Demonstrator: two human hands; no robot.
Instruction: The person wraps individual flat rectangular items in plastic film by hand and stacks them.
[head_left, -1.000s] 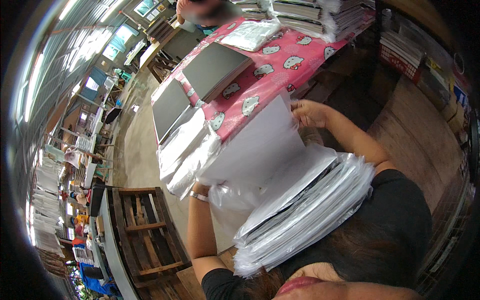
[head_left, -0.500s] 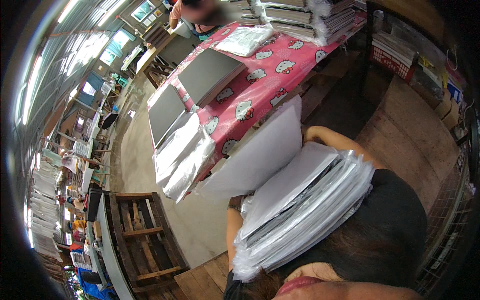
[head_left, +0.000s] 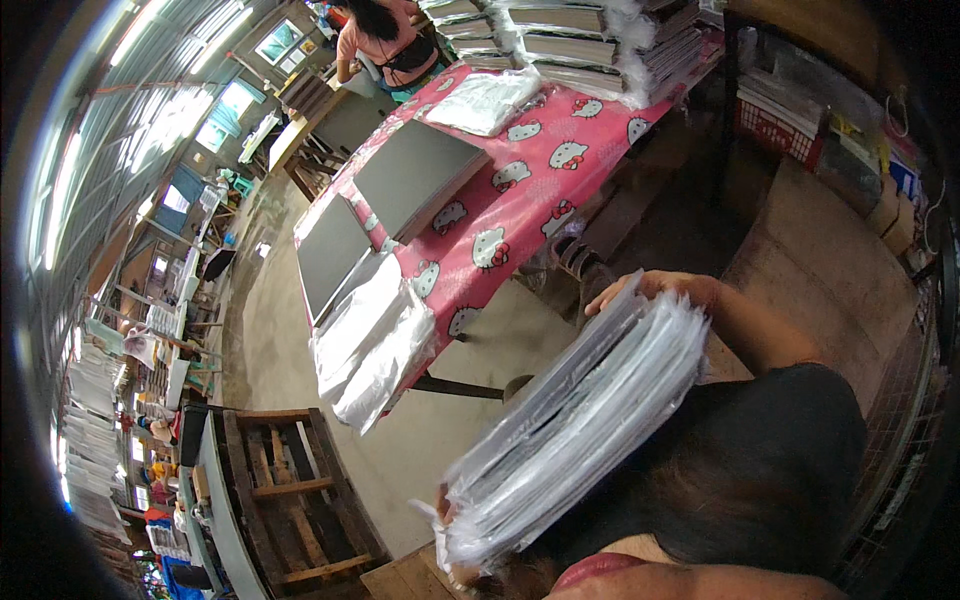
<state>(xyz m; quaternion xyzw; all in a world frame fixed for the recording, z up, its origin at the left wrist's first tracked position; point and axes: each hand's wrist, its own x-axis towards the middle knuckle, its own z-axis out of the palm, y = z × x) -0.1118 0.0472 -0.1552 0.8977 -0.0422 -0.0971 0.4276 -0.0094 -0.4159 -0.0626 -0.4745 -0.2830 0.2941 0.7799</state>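
A thick stack of clear plastic-wrapped white sheets point(head_left: 580, 435) is held close against my body, tilted with its layered edges facing up. My right hand point(head_left: 655, 288) grips the stack's far right end, fingers bent over its edge. At the near left end, my left hand point(head_left: 446, 507) clasps the stack; the plastic hides most of its fingers. A loose flap of plastic hangs beside it. Past the stack stands a table with a pink cat-patterned cover point(head_left: 520, 205), bearing two dark grey-topped stacks point(head_left: 420, 175) and a white plastic-wrapped pile point(head_left: 375, 330) at its near corner.
Tall stacks of wrapped sheets point(head_left: 560, 45) and another white packet point(head_left: 485, 100) lie on the table's far part. A wooden pallet point(head_left: 290, 490) stands at the lower left. A red crate point(head_left: 775, 130) sits at the right. Another person point(head_left: 385, 45) is beyond the table.
The sheets that leaned open away from the stack now lie together with it. The stack has tilted up and narrowed in view, and my hands have shifted to its ends.
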